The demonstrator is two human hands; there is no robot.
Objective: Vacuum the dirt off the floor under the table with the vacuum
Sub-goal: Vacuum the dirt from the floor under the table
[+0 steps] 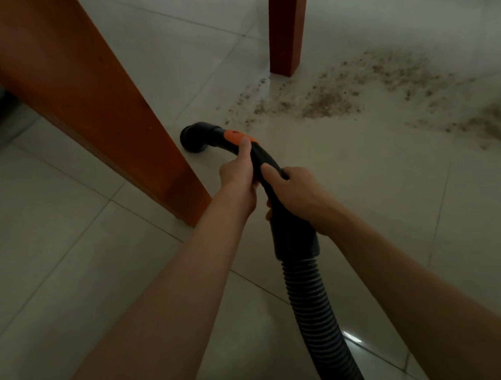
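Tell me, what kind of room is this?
Probably a dining room or kitchen at home, seen from under a table: wooden table legs, a tiled floor, and dirt being cleaned with a vacuum hose.

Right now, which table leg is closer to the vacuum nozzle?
The big near leg on the left: the nozzle sits right beside its base. The far leg stands apart, at the edge of the dirt.
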